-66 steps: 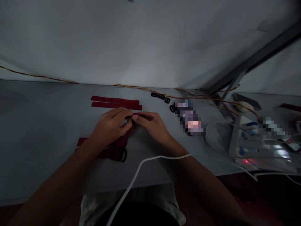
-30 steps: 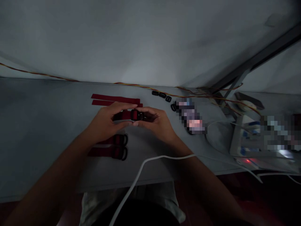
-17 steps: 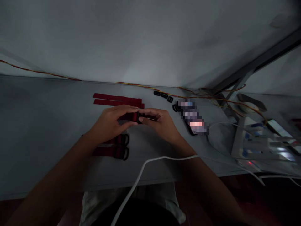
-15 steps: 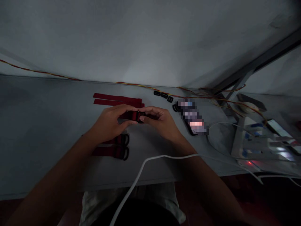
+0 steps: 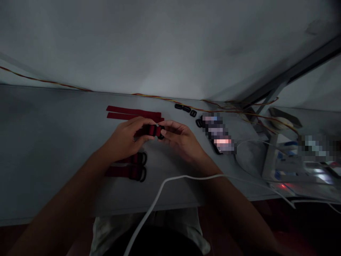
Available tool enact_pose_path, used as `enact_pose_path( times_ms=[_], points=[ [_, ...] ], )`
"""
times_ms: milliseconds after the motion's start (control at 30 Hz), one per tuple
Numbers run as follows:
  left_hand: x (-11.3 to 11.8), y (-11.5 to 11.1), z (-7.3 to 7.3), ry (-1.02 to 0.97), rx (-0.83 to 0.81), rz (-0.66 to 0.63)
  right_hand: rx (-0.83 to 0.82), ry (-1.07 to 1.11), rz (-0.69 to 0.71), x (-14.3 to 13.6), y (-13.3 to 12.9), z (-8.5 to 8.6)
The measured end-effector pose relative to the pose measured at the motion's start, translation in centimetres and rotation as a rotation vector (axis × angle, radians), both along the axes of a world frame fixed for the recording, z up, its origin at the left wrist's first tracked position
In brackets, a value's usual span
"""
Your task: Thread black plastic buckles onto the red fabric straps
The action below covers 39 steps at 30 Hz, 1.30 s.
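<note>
Between my two hands is a red webbing strap (image 5: 158,131) threaded with black buckle parts. My left hand (image 5: 130,133) pinches the strap beside a black slider buckle (image 5: 151,130). At the strap's right end, my right hand (image 5: 177,137) grips a black D-ring (image 5: 161,132) between thumb and fingers. Two finished-looking red straps (image 5: 121,171) with black D-rings lie on the table below my left hand, partly covered by that arm. Beyond my hands lie flat loose red strips (image 5: 133,113).
Several black buckles (image 5: 185,108) lie near the wall, left of a phone (image 5: 218,135) with a blurred screen. A white cable (image 5: 183,176) crosses over my right forearm. At the right stands a white power strip (image 5: 282,160); twisted wires (image 5: 154,95) run along the wall.
The slider buckle and the D-ring are now farther apart, with more red webbing showing between them. My right hand has shifted slightly to the right.
</note>
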<state>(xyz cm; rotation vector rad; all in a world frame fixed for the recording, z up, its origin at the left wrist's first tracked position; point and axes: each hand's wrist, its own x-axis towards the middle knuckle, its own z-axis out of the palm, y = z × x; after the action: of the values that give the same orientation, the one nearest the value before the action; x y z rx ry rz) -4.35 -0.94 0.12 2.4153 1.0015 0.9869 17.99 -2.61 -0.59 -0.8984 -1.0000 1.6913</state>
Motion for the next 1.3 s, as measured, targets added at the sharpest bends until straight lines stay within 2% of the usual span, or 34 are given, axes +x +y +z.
enact_pose_path(
  times_ms=[200,333,433,600,733,1000,1167,1300],
  points=[
    [0.0,0.1,-0.8,0.042,0.106,-0.101,0.098,-0.220,0.027,-0.7,-0.1,-0.2],
    [0.3,0.0,-1.1,0.017,0.140,-0.149,0.246,-0.431,-0.049,-1.3,-0.1,-0.5],
    [0.2,-0.2,-0.5,-0.001,0.039,-0.107,0.297,-0.503,-0.096,-1.0,0.0,-0.5],
    [-0.1,-0.1,0.7,-0.073,-0.285,0.005,0.364,-0.561,-0.120,-0.2,-0.1,-0.2],
    [-0.2,0.0,1.1,-0.082,-0.370,0.036,0.424,-0.615,-0.153,-0.4,-0.4,0.1],
    [-0.4,0.2,2.0,0.022,-0.345,0.145,0.359,-0.741,-0.158,-0.8,-0.5,0.5],
    [-0.9,0.6,1.9,0.088,-0.357,0.156,0.330,-0.764,-0.142,-0.8,-0.5,0.3],
    [-1.2,0.9,1.3,0.131,-0.382,0.113,0.297,-0.709,-0.031,-0.6,-0.1,-0.3]
  ],
)
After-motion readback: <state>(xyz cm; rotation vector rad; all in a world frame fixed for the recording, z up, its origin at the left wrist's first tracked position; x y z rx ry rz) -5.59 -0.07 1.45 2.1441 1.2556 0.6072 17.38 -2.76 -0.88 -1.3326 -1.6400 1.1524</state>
